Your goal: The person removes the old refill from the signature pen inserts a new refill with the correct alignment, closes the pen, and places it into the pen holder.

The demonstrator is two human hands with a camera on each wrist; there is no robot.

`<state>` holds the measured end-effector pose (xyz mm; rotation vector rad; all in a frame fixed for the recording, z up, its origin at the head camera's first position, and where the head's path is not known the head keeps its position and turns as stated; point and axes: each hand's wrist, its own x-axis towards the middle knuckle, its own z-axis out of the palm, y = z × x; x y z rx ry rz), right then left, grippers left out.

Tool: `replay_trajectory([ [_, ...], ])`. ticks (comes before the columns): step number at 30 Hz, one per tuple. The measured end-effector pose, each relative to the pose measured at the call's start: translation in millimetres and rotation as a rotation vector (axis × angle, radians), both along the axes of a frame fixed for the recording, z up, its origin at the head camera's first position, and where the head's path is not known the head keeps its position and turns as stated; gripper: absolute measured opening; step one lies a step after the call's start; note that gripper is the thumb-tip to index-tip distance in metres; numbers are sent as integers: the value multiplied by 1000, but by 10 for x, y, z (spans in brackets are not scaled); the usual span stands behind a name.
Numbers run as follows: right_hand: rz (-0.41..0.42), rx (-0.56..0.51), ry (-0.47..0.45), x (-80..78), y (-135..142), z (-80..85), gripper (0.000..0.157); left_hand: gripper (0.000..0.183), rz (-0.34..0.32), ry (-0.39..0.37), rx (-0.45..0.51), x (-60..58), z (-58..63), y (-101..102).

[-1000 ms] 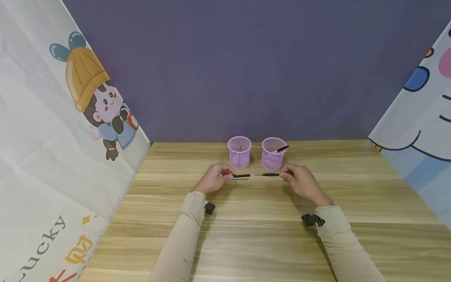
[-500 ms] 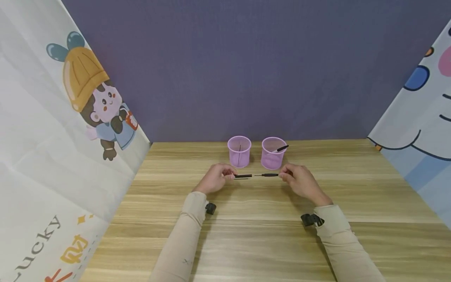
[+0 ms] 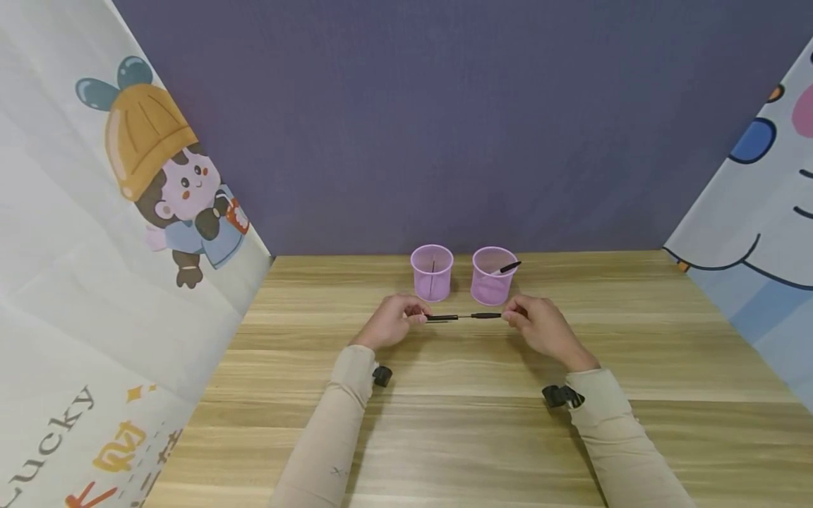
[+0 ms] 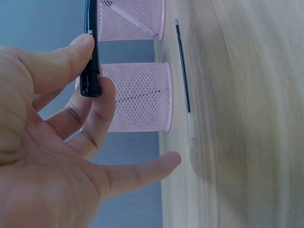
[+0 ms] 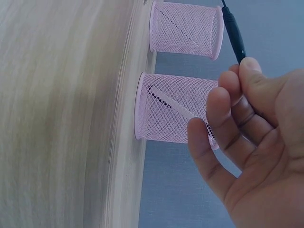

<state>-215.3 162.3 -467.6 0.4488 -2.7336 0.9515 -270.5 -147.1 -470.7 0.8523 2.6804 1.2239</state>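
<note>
We see the left hand [image 3: 395,322] pinching a black pen barrel [image 3: 444,317] and the right hand [image 3: 543,328] pinching a black pen piece [image 3: 485,315], whose thin rod [image 3: 465,317] points at the barrel's end; whether it enters, we cannot tell. On the wooden table [image 3: 457,430] lies a refill [image 4: 184,71], near two pink mesh cups [image 3: 420,284].

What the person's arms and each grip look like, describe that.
The left sleeve and right sleeve are long and beige, the left bearing a small dark X-like mark. A small black device sits at each cuff. The left grip and right grip are ungloved.
</note>
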Motion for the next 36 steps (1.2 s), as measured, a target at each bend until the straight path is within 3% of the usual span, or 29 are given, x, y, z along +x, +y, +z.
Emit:
replay_trajectory([
  [36, 8, -10, -22, 10, -41, -17, 12, 13, -23, 9, -19, 4, 15, 43],
])
